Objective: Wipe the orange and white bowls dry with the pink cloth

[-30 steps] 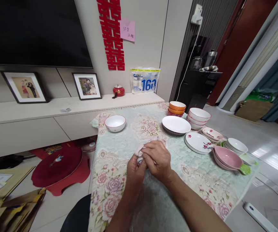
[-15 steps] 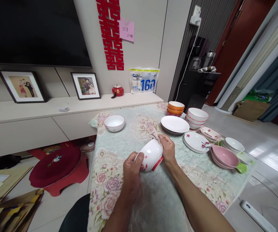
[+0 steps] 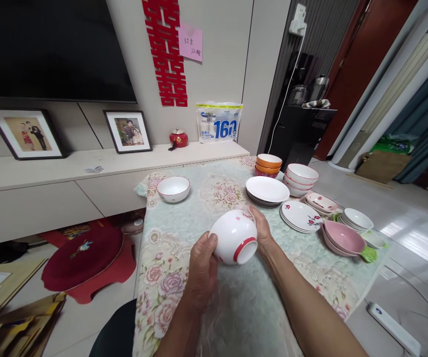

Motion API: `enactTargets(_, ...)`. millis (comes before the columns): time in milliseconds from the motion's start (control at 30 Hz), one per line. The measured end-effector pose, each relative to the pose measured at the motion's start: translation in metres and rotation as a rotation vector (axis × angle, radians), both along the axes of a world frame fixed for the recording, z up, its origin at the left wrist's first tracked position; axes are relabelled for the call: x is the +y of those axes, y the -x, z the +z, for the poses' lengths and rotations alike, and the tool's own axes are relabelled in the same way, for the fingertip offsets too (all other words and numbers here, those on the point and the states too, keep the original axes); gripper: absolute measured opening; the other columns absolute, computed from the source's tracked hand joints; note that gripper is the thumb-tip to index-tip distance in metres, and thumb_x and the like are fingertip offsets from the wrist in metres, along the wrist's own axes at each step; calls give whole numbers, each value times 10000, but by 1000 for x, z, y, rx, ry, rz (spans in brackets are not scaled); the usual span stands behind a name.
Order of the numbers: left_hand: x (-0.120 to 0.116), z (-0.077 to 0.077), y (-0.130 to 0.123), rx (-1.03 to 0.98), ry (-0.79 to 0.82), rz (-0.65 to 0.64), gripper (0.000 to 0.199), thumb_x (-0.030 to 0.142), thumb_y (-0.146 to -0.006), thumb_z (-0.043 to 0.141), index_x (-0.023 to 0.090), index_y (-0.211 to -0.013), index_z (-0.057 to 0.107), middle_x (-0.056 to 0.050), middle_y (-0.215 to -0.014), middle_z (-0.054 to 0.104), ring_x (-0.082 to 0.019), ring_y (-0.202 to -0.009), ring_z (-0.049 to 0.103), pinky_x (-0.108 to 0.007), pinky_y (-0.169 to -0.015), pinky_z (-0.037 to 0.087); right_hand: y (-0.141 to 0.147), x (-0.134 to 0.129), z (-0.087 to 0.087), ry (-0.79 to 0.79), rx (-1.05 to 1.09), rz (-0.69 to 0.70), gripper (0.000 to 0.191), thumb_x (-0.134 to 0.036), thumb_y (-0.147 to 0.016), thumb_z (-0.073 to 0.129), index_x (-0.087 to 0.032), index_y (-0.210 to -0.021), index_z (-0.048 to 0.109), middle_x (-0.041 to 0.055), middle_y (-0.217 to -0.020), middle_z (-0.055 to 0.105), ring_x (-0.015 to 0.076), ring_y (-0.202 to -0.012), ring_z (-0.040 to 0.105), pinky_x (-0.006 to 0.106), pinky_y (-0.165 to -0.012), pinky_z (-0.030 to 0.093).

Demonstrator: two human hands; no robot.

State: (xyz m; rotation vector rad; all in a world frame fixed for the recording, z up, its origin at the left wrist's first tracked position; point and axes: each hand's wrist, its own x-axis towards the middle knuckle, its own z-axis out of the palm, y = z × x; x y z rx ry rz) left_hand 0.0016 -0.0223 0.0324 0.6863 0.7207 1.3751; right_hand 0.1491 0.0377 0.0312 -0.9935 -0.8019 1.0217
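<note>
Above the table's near part, a white bowl (image 3: 234,235) with a red foot ring and small red flowers is tipped on its side, its base turned toward me and to the right. My left hand (image 3: 203,255) grips its left rim, thumb on the outer wall. At the bowl's far right side, my right hand (image 3: 261,229) is closed around a pale cloth (image 3: 244,208) pressed to the rim; most of the cloth is hidden behind the bowl and fingers. Another white bowl (image 3: 173,190) with a red rim stands upright on the floral tablecloth (image 3: 172,282), to the left.
Along the right side stand orange bowls (image 3: 269,161), white bowls (image 3: 301,174), white plates (image 3: 268,191), flowered plates (image 3: 300,217), pink dishes (image 3: 343,238) and small bowls (image 3: 357,218). A red stool (image 3: 83,258) is at the left. Behind the table runs a low cabinet (image 3: 132,166).
The bowl has turned so its foot ring now faces me. My right hand has shifted around the far right rim, and less of the cloth shows. The view has moved slightly.
</note>
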Motion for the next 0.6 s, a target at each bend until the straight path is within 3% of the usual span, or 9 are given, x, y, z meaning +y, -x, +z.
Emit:
enactTargets(133, -2, 2, 6, 181, -7, -98, 345, 465, -742, 746, 180, -727, 552, 34, -628, 549, -102, -570, 441, -219, -531, 345, -13, -3, 4, -21, -214, 90, 370, -456, -715, 716, -199, -549, 508, -53, -506, 422, 104, -501, 357, 236, -477, 287)
enactTargets(300, 0, -4, 9, 239, 10, -181, 384, 449, -668, 809, 169, -702, 549, 39, -595, 543, -96, -533, 438, -221, -517, 318, -14, -11, 5, -165, -503, 25, 257, -386, -824, 633, -194, -655, 611, -21, -602, 532, 142, -598, 474, 268, -590, 380)
enactTargets(433, 1, -11, 7, 192, 0, -105, 336, 405, -683, 807, 159, -731, 584, 41, -597, 552, -96, -534, 451, -223, -530, 349, -3, -21, 13, -428, -724, -60, 193, -297, -895, 557, -202, -813, 704, 45, -835, 682, 207, -824, 627, 341, -772, 479)
enactTargets(533, 3, -12, 5, 167, -32, -24, 292, 380, -707, 789, 156, -763, 611, 35, -631, 579, -107, -567, 492, -228, -560, 393, 16, -33, 20, -611, -878, -46, 219, -192, -906, 528, -219, -1004, 723, 76, -1004, 723, 231, -1008, 648, 396, -900, 494)
enactTargets(600, 5, -10, 4, 152, -68, 46, 267, 352, -710, 782, 161, -837, 646, 16, -712, 630, -142, -669, 570, -253, -658, 455, 28, -41, 23, -699, -982, 1, 271, -149, -896, 531, -230, -1082, 710, 76, -1079, 730, 239, -1089, 634, 430, -960, 481)
